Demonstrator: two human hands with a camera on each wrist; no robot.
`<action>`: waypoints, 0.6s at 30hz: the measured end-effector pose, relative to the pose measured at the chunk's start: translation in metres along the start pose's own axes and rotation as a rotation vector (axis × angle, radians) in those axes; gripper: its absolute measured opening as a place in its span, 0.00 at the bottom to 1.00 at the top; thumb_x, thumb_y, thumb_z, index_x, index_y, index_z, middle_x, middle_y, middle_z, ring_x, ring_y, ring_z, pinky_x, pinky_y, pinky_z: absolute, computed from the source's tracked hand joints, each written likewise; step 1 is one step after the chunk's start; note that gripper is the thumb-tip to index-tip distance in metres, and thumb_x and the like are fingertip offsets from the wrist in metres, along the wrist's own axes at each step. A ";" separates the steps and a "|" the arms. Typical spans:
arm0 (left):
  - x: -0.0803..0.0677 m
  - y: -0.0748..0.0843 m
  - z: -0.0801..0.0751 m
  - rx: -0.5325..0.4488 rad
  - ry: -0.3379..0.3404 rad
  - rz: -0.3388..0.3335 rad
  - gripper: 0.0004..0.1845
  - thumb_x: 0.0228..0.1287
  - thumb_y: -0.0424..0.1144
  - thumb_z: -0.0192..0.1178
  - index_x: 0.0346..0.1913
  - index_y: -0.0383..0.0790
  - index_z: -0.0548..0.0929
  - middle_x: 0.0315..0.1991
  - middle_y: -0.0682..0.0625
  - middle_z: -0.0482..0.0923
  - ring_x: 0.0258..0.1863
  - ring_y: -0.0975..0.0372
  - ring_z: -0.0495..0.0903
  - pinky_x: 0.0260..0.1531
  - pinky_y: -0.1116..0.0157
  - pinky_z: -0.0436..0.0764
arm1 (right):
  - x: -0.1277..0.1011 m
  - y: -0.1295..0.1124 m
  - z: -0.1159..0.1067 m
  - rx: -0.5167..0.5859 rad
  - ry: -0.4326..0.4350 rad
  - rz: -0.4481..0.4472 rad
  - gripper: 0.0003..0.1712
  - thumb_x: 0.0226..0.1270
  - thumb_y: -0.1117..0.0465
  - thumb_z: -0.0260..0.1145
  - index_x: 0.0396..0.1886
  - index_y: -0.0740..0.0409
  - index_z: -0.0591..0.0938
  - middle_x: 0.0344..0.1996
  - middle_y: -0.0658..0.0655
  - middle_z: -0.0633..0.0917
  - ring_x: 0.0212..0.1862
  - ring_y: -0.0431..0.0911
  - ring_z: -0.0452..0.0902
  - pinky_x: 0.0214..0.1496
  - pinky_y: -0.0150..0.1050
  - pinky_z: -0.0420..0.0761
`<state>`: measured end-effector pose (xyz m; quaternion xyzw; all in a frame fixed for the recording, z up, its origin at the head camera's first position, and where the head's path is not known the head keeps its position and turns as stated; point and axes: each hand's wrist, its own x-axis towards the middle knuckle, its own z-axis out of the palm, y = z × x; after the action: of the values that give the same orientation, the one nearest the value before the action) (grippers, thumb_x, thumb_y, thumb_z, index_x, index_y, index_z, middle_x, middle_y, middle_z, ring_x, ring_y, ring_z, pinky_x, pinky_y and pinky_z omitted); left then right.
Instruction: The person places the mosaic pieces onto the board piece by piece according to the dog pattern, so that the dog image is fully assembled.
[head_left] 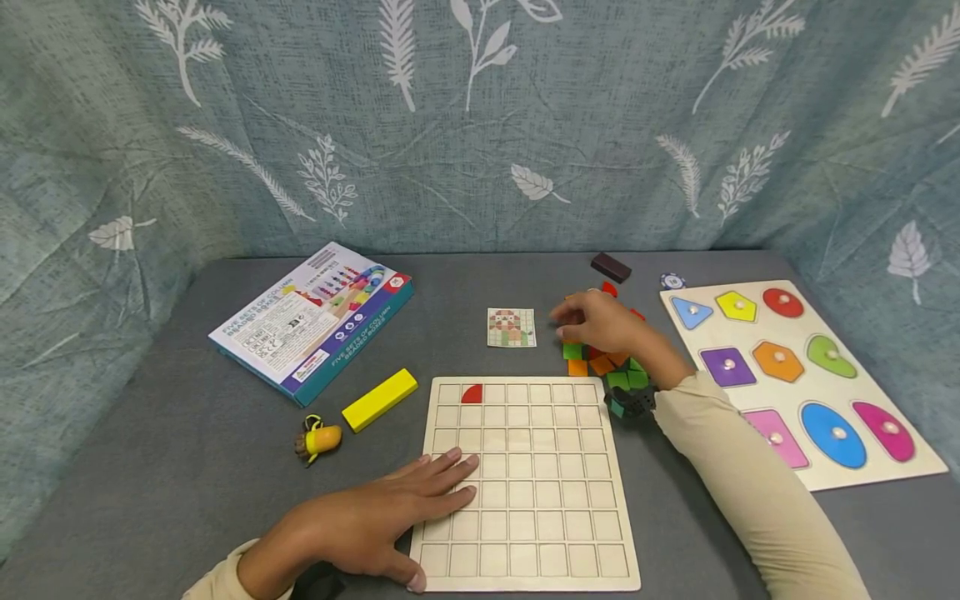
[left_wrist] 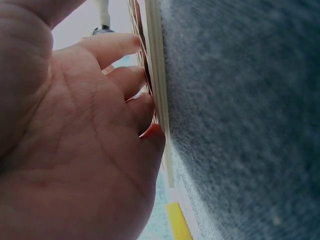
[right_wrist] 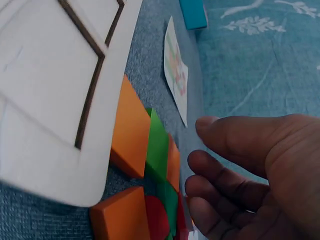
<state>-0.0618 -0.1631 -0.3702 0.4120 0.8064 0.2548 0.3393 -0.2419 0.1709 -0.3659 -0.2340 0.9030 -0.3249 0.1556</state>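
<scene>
A pale wooden grid board [head_left: 540, 467] lies flat on the grey cloth, with one red quarter-circle piece [head_left: 472, 393] in its top row. My left hand [head_left: 367, 517] rests on the board's left edge, fingers spread and fairly straight. Beyond the board's top right corner, my right hand [head_left: 600, 323] hovers over loose coloured pieces [head_left: 576, 367], partly hiding them. In the right wrist view its thumb and loosely bent fingers stand apart, with nothing visible between them. Below them are an orange piece [right_wrist: 131, 132] and a green piece [right_wrist: 157, 145]. A small patterned picture card [head_left: 512, 327] lies left of that hand.
A shape puzzle board [head_left: 723, 340] with knobs lies to the right, beside my right forearm. At left are a flat box [head_left: 315, 321], a yellow block [head_left: 380, 400] and a small yellow-orange toy [head_left: 321, 439]. A dark block [head_left: 611, 267] and a chip [head_left: 672, 281] sit at the back.
</scene>
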 end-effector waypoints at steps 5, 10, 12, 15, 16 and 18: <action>0.002 0.000 -0.002 0.019 0.011 0.023 0.50 0.54 0.49 0.71 0.77 0.48 0.56 0.78 0.55 0.36 0.76 0.56 0.34 0.71 0.49 0.41 | -0.002 0.001 -0.002 -0.011 0.003 0.040 0.19 0.69 0.67 0.63 0.57 0.69 0.79 0.47 0.64 0.83 0.45 0.53 0.80 0.46 0.45 0.80; 0.001 0.001 -0.002 0.024 -0.003 -0.002 0.50 0.54 0.50 0.71 0.77 0.50 0.55 0.78 0.57 0.35 0.76 0.57 0.34 0.71 0.50 0.41 | -0.002 0.002 -0.001 -0.042 -0.012 0.089 0.18 0.69 0.68 0.63 0.56 0.70 0.79 0.48 0.64 0.82 0.48 0.55 0.78 0.50 0.47 0.79; 0.001 0.001 -0.001 0.024 -0.005 -0.011 0.50 0.54 0.50 0.71 0.77 0.50 0.55 0.78 0.57 0.35 0.76 0.57 0.34 0.71 0.50 0.41 | -0.001 0.002 0.000 -0.062 -0.018 0.098 0.18 0.68 0.68 0.64 0.55 0.70 0.80 0.48 0.64 0.82 0.49 0.55 0.77 0.51 0.47 0.79; 0.000 0.000 0.001 0.019 -0.003 -0.007 0.50 0.55 0.50 0.71 0.77 0.51 0.54 0.78 0.57 0.34 0.76 0.58 0.33 0.71 0.50 0.40 | 0.000 0.000 0.002 -0.096 -0.025 0.099 0.16 0.68 0.68 0.64 0.54 0.69 0.81 0.48 0.63 0.82 0.49 0.55 0.77 0.50 0.46 0.79; 0.000 0.000 0.001 0.018 -0.003 -0.007 0.50 0.55 0.50 0.71 0.77 0.51 0.54 0.78 0.57 0.34 0.76 0.58 0.32 0.71 0.51 0.40 | 0.000 0.000 0.002 -0.108 -0.026 0.096 0.16 0.68 0.68 0.64 0.54 0.69 0.81 0.48 0.63 0.82 0.49 0.55 0.77 0.50 0.46 0.79; 0.000 -0.001 0.002 0.021 0.000 0.008 0.50 0.55 0.50 0.71 0.77 0.50 0.54 0.78 0.55 0.34 0.76 0.57 0.32 0.72 0.52 0.39 | 0.000 -0.001 0.003 -0.130 -0.027 0.096 0.15 0.68 0.68 0.64 0.53 0.67 0.82 0.48 0.62 0.83 0.48 0.54 0.78 0.48 0.46 0.80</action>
<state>-0.0609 -0.1639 -0.3719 0.4188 0.8073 0.2477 0.3339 -0.2403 0.1687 -0.3674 -0.2046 0.9301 -0.2547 0.1676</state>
